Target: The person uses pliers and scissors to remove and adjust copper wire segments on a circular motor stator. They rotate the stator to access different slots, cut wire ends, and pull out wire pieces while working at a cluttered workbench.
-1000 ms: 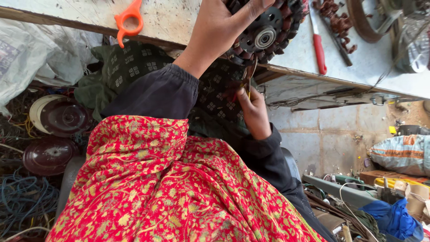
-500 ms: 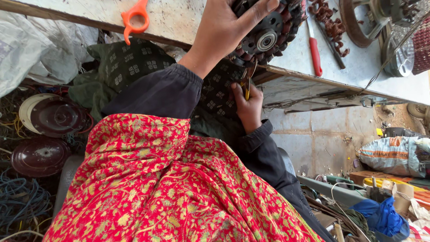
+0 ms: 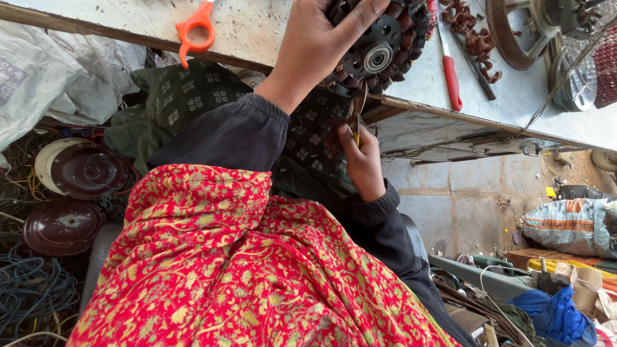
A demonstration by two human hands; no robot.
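Setting: cluttered workshop seen from above, with a pale scuffed workbench (image 3: 257, 29) across the top and a tiled floor (image 3: 463, 205) below its edge
Your left hand: your left hand (image 3: 321, 38) lies on the wound motor stator (image 3: 385, 45), fingers spread over its dark hub and copper-coloured coils, pressing it at the bench edge
Your right hand: your right hand (image 3: 363, 160) sits below the bench edge, fingers closed round a thin yellow-handled tool (image 3: 355, 125) that points up toward the stator's underside
Stator: it rests on the bench, partly overhanging the edge; your hand covers its left part and the frame cuts off its top
Tool tip: too thin and shadowed to tell whether it touches the coils
On the bench: orange scissor handles (image 3: 196, 29) to the left, blades out of frame; a red-handled screwdriver (image 3: 450, 74) just right of the stator; a string of brown coil pieces (image 3: 472, 38) beside it
Top right: a round metal housing (image 3: 520, 26), cut off by the frame
Your lap: a red and gold patterned shawl (image 3: 225, 270) hides your legs and whatever you sit on
Left floor: maroon domed covers (image 3: 83, 170) and tangled blue wire (image 3: 32, 289), partly hidden
Right floor: a striped sack (image 3: 565, 225) and a blue cloth (image 3: 553, 315), hard to make out
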